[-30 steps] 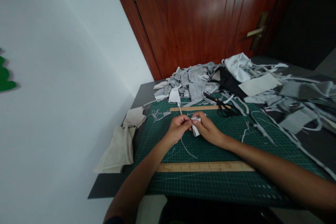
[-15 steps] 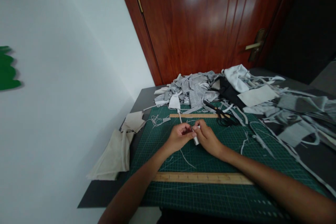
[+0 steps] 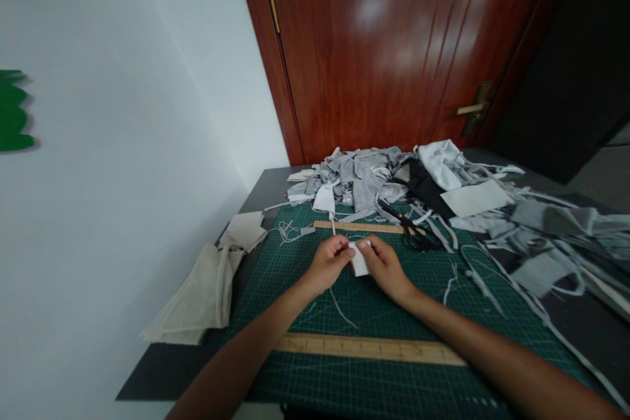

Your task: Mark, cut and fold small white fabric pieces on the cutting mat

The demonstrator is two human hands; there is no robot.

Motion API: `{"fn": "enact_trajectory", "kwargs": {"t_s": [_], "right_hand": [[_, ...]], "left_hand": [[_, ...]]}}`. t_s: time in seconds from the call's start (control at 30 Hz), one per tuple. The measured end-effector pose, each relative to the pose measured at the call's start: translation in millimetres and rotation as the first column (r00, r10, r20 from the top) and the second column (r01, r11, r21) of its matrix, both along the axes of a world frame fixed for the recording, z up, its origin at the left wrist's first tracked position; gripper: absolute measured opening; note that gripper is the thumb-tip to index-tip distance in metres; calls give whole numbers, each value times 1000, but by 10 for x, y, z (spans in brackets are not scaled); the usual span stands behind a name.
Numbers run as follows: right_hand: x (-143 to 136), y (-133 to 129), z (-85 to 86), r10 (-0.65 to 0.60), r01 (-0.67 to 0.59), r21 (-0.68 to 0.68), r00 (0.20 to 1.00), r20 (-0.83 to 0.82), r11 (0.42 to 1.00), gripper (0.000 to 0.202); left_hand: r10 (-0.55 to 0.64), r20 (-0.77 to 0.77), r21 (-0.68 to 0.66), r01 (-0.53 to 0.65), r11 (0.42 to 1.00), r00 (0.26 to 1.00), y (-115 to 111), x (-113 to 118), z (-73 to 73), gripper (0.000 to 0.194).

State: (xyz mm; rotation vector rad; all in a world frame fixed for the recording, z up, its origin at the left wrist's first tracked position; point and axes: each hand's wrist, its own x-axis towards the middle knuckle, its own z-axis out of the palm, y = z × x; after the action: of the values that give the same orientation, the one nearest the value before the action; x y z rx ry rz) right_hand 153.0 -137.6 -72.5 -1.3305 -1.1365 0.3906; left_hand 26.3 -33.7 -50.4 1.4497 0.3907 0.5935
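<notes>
One left hand [image 3: 329, 265] and one right hand [image 3: 388, 272] pinch one white piece [image 3: 361, 265] over one mat [image 3: 364, 382] bearing two rulers [image 3: 364, 346] and one pair of scissors [image 3: 406, 224].

Nothing is legible; marks on the near ruler [image 3: 369, 348] and mat [image 3: 384, 384] are too small

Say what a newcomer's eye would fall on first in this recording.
Probably the glossy red-brown door filling the upper middle, with the heap of grey and white fabric scraps just below it in the view. Next, near the centre, the left hand and right hand pinch a small white piece over the green cutting mat.
</notes>
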Motion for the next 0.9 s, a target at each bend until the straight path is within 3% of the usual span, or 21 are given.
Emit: {"fn": "enact_trajectory", "kwargs": {"t_s": [0.17,0.23,0.33,0.5,0.7,0.8,0.87,0.9], "right_hand": [[56,22,-37,-1,2,-12,996,87,1000,37],[74,26,-34,41,-39,-30,998,52,999,30],[103,29,-8,124,-124,15,992,13,992,39],[178,44,33,183,-181,-28,956,229,983,18],[350,122,16,243,-235,-69,958,150,969,18],[621,135,92,79,-85,51,991,111,995,24],[906,107,155,-176,175,115,984,-1,978,29],[1076,80,179,-305,312,135,950,-71,940,33]], "left_hand": [[-18,-3,-21,18,1000,1000,-10,4,-11,55],[18,2,-4,-18,1000,1000,9,8,-15,52],[98,3,-3,-98,995,995,49,14,-22,48],[172,27,61,-173,983,985,94,21,-39,44],[161,-50,112,-155,982,986,116,25,-105,45],[98,-168,157,-71,985,981,173,15,-144,46],[35,-236,204,14,979,971,220,5,-167,44],[9,-263,231,54,971,965,243,0,-176,43]]}}
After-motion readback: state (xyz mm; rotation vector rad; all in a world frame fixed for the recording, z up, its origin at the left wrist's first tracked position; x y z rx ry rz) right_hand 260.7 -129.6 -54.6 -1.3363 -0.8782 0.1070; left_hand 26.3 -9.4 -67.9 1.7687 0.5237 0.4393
